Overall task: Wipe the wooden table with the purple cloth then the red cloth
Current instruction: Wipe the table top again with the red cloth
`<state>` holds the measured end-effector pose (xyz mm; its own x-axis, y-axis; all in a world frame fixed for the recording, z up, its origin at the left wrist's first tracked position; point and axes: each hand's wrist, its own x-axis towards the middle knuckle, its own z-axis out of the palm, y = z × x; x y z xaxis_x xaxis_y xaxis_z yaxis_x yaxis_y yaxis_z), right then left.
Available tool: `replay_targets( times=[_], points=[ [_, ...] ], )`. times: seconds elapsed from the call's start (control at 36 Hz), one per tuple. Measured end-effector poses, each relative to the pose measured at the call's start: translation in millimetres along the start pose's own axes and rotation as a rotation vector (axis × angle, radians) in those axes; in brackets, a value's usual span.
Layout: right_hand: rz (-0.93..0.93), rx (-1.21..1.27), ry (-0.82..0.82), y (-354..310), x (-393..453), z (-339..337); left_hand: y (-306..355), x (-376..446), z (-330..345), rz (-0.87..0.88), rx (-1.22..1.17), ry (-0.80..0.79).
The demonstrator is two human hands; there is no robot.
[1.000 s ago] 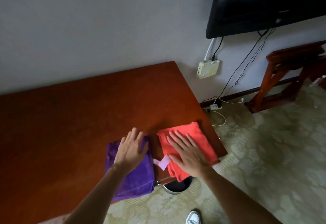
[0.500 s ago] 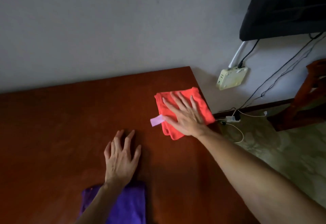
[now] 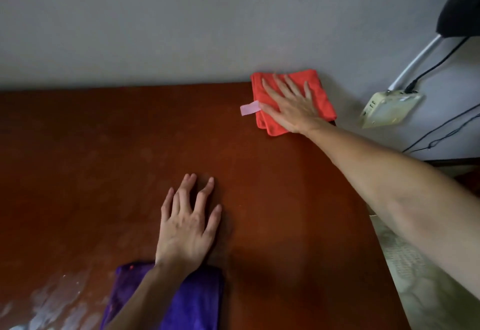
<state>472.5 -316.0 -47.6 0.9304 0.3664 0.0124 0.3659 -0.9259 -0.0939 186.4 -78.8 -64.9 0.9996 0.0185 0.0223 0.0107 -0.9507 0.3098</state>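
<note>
Head view first: we see the folded red cloth [image 3: 293,96] lying at the far right corner of the reddish-brown wooden table [image 3: 272,199], its far edge against the grey wall [image 3: 181,18]. A small pale pink tag [image 3: 250,109] sticks out from the cloth's left edge. Our right hand [image 3: 293,107] lies flat on top of this cloth, fingers straight and spread, pressing down rather than gripping, with the arm stretched out across the table's right side.

Nearer to us, the folded purple cloth [image 3: 192,301] sits at the table's near edge, partly covered by our left forearm, which lies across it. Our left hand [image 3: 185,228] is past the cloth, palm down on the bare wood, fingers spread and slightly arched, holding nothing. The two cloths are well apart.

Whitish smears [image 3: 52,306] mark the table's near left area. On the wall to the right of the table hangs a cream-coloured box [image 3: 389,110] with a white conduit and black cables [image 3: 439,132] running to it, and a dark object shows at the upper right corner, too cropped to identify. Pale patterned flooring [image 3: 420,285] shows beyond the table's right edge.
</note>
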Motion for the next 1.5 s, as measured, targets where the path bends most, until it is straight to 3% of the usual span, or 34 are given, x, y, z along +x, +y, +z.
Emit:
replay_targets(
  times=[0.11, 0.22, 0.28, 0.5, 0.72, 0.94, 1.14, 1.31, 1.5],
  points=[
    [-0.015, 0.007, 0.042, -36.0, -53.8, 5.4, 0.3, 3.5, -4.0, -0.004, -0.066, 0.01],
    [-0.067, 0.035, 0.107, -93.6, -137.5, 15.2, 0.6, 6.1, -24.5, -0.127, -0.494, -0.03],
    [-0.101, 0.034, 0.12, -124.5, -179.1, 21.0, -9.0, 2.3, -38.4, -0.123, -0.579, -0.036],
    [-0.101, 0.013, 0.096, -191.4, -256.7, 27.7, -100.8, -47.0, -79.1, 0.121, -0.072, -0.045],
    [-0.178, -0.025, 0.047, -180.2, -222.5, 25.1, -166.1, -38.4, -91.7, 0.136, 0.035, -0.133],
    [-0.159, -0.018, 0.048, -161.5, -75.5, 17.7, -172.5, -26.1, -67.7, 0.16, 0.087, -0.061],
    [-0.141, -0.017, 0.029, -141.0, 38.2, 11.9, -171.4, -25.5, -69.9, 0.139, 0.092, -0.111],
    [-0.122, -0.01, 0.014, -140.7, 51.7, 10.8, -173.0, -24.8, -68.5, 0.157, 0.084, -0.11],
    [0.034, 0.029, 0.051, -175.4, 22.2, 20.3, -174.9, -22.1, -66.8, 0.181, 0.051, -0.081]
  ],
)
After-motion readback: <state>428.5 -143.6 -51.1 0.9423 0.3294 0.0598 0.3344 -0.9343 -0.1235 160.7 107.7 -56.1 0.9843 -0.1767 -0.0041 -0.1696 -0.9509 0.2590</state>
